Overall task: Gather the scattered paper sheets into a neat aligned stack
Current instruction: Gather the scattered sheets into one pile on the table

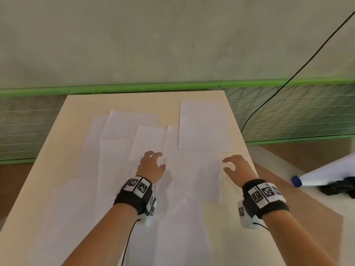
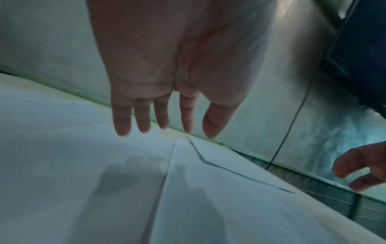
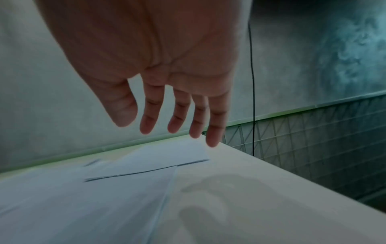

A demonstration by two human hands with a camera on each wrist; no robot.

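left hand: the left hand (image 1: 151, 167) hovers above the paper sheets near the middle of the counter, fingers loosely spread and relaxed, holding nothing; the left wrist view shows the left hand (image 2: 167, 69) palm down with its shadow on the paper below and a clear gap between fingertips and paper.
right hand: the right hand (image 1: 238, 168) hangs over the right edge of the sheets, fingers loosely curved, thumb apart, nothing grasped; in the right wrist view the right hand (image 3: 150, 66) is above the surface with its shadow below it.
counter: pale cream counter (image 1: 57, 150) running away from the person, its far edge near a green rail.
paper sheets: white paper sheets (image 1: 123, 169) lie scattered and overlapping across most of the counter, at differing angles, not aligned.
far sheet: one far sheet (image 1: 203, 127) lies toward the far right corner, its near edge overlapping the sheets under the hands.
green rail: green rail (image 1: 134, 88) runs along the wall behind the counter, with wire mesh (image 1: 297, 116) below it.
cable: thin black cable (image 1: 307, 60) runs down the wall on the right.
wrist bands: black wrist bands (image 1: 137, 196) with square black-and-white markers on both wrists.
bottle: white bottle (image 1: 322, 177) with a blue cap lies off to the right, beside dark cloth.
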